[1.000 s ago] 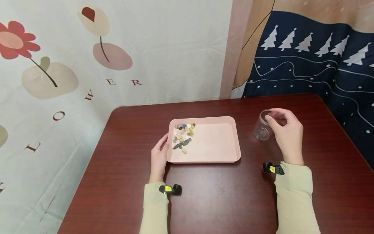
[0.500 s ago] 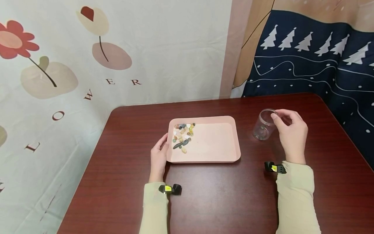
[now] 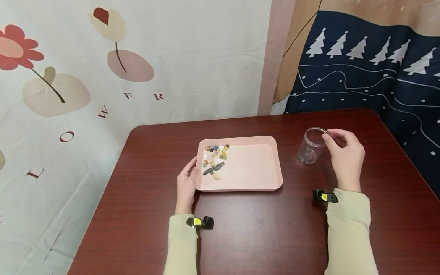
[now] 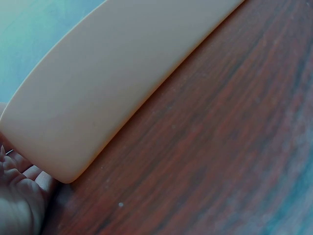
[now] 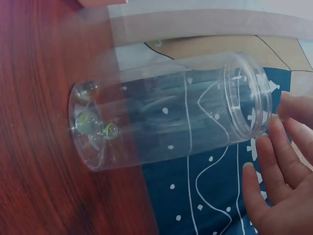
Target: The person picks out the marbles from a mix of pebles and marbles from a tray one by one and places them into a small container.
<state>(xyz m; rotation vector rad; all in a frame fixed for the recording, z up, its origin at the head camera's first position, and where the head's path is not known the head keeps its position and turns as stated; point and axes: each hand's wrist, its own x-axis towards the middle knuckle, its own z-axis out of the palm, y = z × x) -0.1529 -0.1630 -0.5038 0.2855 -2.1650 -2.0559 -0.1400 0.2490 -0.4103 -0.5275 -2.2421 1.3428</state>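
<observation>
On the table's left half, my left hand (image 3: pixel 186 187) grips the left end of a shallow pink tray (image 3: pixel 254 164). Some of its fingers are hidden under the tray wall in the left wrist view. Small colourful pebbles (image 3: pixel 214 160) lie gathered along the tray's left side. To the right stands a clear jar (image 3: pixel 309 149) without a lid, upright. Several glass marbles (image 5: pixel 88 122) sit at its bottom. My right hand (image 3: pixel 347 158) pinches the right side of the jar's rim between thumb and index finger. The other fingers lie close beside the rim in the right wrist view.
Everything rests on a dark red wooden table (image 3: pixel 261 233). Behind it hang a pale flower-print cloth (image 3: pixel 206 57) and a navy cloth with white trees (image 3: pixel 361 84). Both wrists carry small black cameras (image 3: pixel 206 222).
My right hand has slid a little to the right, from over the jar's mouth to the right side of its rim. Jar, tray and left hand stay put.
</observation>
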